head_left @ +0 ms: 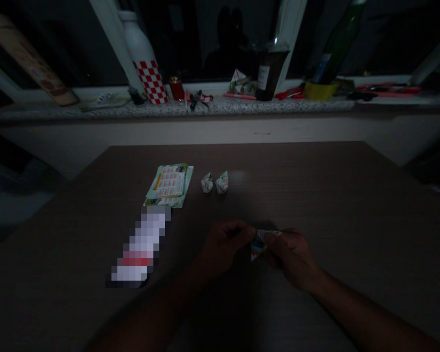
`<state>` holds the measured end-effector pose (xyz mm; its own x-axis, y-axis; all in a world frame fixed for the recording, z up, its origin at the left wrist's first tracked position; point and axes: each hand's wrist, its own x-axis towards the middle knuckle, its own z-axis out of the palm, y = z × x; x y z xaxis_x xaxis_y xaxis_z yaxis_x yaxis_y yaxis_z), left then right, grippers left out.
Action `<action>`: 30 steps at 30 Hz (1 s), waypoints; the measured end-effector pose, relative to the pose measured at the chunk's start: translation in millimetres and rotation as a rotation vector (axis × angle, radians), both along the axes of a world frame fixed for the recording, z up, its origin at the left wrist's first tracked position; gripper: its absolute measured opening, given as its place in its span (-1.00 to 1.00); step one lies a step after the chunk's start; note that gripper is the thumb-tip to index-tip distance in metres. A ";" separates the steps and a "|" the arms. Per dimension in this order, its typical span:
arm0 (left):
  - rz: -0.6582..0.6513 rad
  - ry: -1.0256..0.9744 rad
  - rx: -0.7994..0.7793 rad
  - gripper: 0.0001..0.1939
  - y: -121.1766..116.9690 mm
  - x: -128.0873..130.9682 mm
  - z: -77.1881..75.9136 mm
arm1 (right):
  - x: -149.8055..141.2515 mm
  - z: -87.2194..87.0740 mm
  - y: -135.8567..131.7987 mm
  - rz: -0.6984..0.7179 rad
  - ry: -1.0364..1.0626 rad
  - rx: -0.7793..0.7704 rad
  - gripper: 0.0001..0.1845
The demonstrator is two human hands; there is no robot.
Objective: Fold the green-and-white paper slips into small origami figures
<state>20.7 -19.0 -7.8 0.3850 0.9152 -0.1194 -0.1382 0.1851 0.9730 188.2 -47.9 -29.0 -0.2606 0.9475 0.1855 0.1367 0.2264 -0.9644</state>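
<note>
A small folded piece of printed paper point(257, 246) is held above the table between my two hands. My left hand point(225, 244) pinches its upper left corner between thumb and forefinger. On the other side, my right hand point(292, 256) grips the paper with the thumb on top; its other fingers are partly hidden behind. Farther back stand two small folded paper shapes, one on the left point(207, 183) and one on the right point(222, 183). To their left lies a stack of printed paper sheets point(168, 183).
A blurred-out, phone-like object point(141, 249) lies left of my hands on the brown table point(297, 181). Behind, a granite windowsill point(212, 110) carries a checkered white bottle point(146, 63), a dark cup point(269, 73), a green bottle point(339, 44) and small clutter. The room is dim.
</note>
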 end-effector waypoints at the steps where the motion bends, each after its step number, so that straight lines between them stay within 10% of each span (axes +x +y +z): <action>1: -0.001 0.003 0.003 -0.76 0.0 -0.2 0.4 | -0.2 0.7 -0.2 0.009 -0.008 -0.005 -0.42; 14: 0.015 0.026 -0.002 -0.75 2.1 -4.4 -4.4 | 2.5 -1.6 2.3 0.012 0.122 -0.065 -0.45; 30: 0.090 0.019 0.029 -0.78 -2.0 0.8 -1.5 | -6.8 8.1 2.8 0.134 -0.193 0.162 -0.50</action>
